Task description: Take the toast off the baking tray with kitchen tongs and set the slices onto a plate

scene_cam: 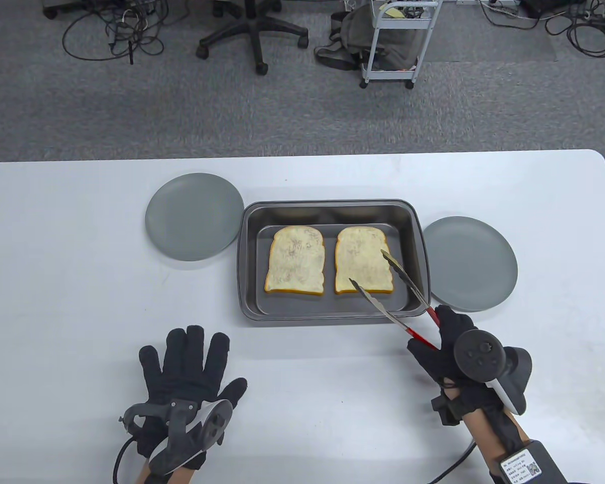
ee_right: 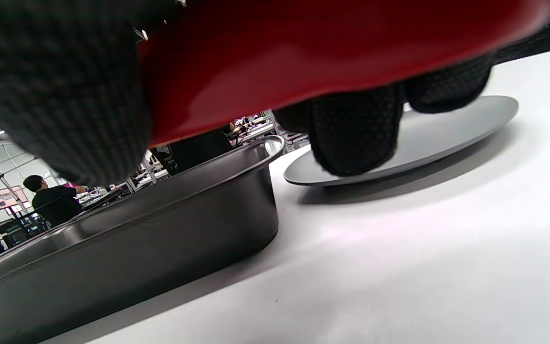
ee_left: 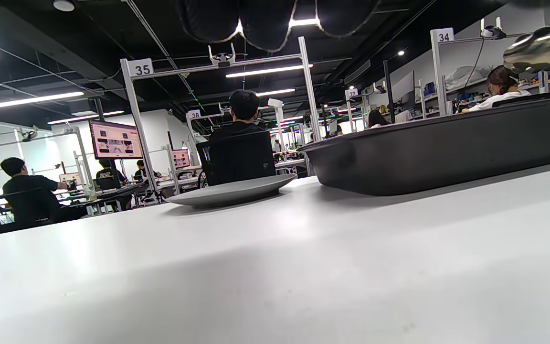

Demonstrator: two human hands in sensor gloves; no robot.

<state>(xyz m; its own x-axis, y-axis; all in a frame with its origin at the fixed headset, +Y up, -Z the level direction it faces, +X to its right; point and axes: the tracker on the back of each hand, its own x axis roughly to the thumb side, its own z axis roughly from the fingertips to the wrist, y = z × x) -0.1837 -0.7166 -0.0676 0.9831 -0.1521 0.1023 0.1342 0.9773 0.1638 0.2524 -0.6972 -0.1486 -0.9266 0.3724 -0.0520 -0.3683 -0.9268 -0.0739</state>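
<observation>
1. The kitchen tongs [scene_cam: 390,297] run on a slant from the red handles in the right hand [scene_cam: 446,348] near the table's [scene_cam: 55,302] front edge, up and leftward over the baking tray's [scene_cam: 244,272] front right corner. The arms are spread apart, both tips above the right slice of toast [scene_cam: 363,259].
2. The right hand's fingers are curled round the handles.
3. The left hand [scene_cam: 186,370] lies flat, fingers spread, at the front edge, holding nothing.
4. Both slices lie side by side in the tray, long axes front to back. The left slice [scene_cam: 296,259] lies clear of the tongs.
5. A grey plate flanks each end of the tray: the left plate [scene_cam: 194,217] by the far corner, the right plate [scene_cam: 471,262] beside the right wall.
6. Only the table view shows the toast; the wrist views see just the tray's outer walls and a plate each.
</observation>
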